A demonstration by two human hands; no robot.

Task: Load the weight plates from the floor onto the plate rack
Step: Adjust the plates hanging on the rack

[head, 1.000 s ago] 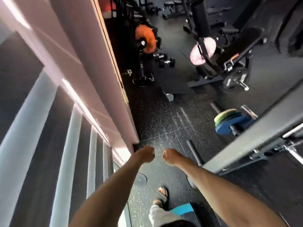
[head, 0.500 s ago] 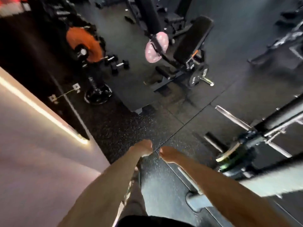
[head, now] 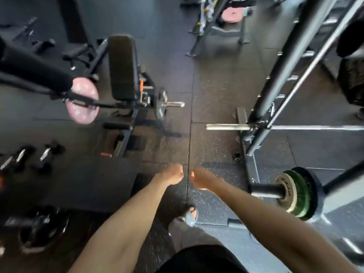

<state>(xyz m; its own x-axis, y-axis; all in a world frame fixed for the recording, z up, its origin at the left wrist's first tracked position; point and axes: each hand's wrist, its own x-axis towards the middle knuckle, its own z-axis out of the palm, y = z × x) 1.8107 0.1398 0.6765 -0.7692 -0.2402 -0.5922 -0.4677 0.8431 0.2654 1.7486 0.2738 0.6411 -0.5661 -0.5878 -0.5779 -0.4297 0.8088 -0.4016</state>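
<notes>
Emptily fisted, left hand [head: 171, 174] and right hand [head: 201, 178] nearly touched; blurred dark round plates [head: 42, 231] at eight o'clock could trip feet.

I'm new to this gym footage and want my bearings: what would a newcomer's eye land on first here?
First, the two bare arms reaching out at low centre, with the left hand and right hand curled side by side over the speckled floor, holding nothing. Next, the pink plate on the machine at left, and the green plates on a black peg at lower right.
</notes>
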